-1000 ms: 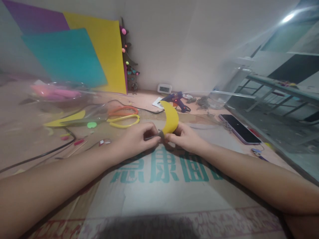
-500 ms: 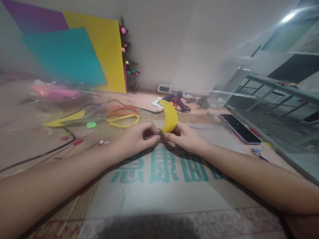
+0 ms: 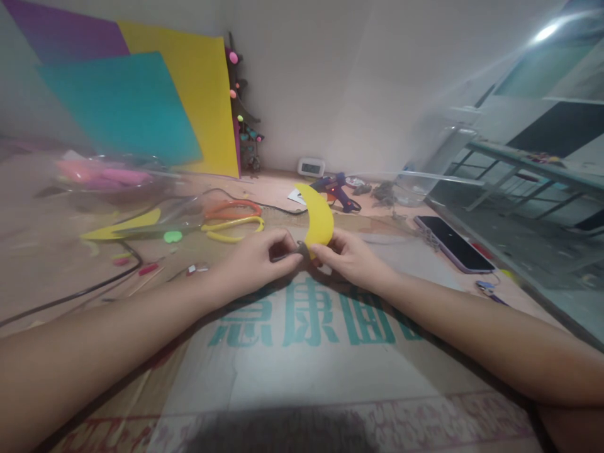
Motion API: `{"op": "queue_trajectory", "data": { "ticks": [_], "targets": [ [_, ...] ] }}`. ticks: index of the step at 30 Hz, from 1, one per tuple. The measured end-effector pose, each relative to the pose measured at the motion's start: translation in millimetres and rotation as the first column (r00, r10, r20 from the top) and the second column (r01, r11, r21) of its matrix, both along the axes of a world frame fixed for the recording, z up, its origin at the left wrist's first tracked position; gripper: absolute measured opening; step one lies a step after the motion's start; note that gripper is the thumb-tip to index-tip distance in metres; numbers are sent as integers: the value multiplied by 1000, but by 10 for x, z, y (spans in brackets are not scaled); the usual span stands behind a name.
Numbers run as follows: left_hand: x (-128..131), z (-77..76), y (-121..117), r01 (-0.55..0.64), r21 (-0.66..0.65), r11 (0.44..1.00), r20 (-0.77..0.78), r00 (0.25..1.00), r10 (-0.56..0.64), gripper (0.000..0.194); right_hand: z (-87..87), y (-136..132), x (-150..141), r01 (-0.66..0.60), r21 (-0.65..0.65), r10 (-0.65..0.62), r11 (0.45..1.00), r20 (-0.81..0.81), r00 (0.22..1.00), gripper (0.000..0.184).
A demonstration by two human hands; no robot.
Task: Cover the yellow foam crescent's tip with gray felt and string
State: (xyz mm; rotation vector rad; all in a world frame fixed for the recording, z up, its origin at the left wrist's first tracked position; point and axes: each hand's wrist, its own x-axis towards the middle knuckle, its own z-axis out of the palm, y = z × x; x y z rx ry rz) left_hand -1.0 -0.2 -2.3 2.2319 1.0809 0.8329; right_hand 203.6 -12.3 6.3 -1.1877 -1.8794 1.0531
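Note:
In the middle of the view, a yellow crescent-shaped piece (image 3: 319,217), flat like paper or foam sheet, stands up from between the fingertips of my right hand (image 3: 353,257). My left hand (image 3: 270,257) faces it, thumb and forefinger pinched on a small dark grey piece (image 3: 301,248) whose kind I cannot make out. The dark piece is right by the crescent's lower tip; whether they touch is hidden by my fingers. Both hands hover just over a cardboard sheet (image 3: 302,371) with green printed characters.
Behind the crescent lies a glue gun (image 3: 336,189) with a red light, near a small white digital clock (image 3: 311,167). Scissors (image 3: 231,228) with orange and yellow handles lie left. A phone (image 3: 453,244) lies right, near the table's edge. Coloured sheets (image 3: 123,107) lean on the wall.
The yellow crescent has shifted slightly left and tilted, its upper tip now further left and its lower end closer to the dark piece. My left hand has hardly moved.

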Motion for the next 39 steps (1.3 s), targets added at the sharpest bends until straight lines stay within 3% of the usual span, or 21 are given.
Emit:
{"op": "queue_trajectory", "data": {
  "ticks": [6, 14, 21, 25, 32, 39],
  "targets": [
    [1, 20, 29, 16, -183, 983, 75, 997, -3, 21, 22, -1, -10, 17, -61, -25, 998, -132, 991, 22],
    [-3, -13, 7, 35, -301, 953, 240, 970, 40, 19, 65, -33, -6, 68, -150, -61, 986, 47, 997, 16],
    [-7, 15, 18, -17, -239, 971, 174, 983, 60, 21, 58, -19, 27, 24, -109, -19, 994, 43, 999, 19],
    [-9, 28, -4, -12, -243, 970, 160, 986, 52, 21, 45, -13, 31, 26, -128, -17, 991, 69, 997, 19],
    [-4, 20, -22, 10, -124, 992, 133, 991, 7, 19, 63, -19, 20, 21, -98, -14, 995, 69, 997, 17],
    [-10, -3, -42, 44, -41, 998, 47, 998, -42, 16, 74, -23, -13, -37, -46, 36, 998, -18, 999, 10]
  ]
}}
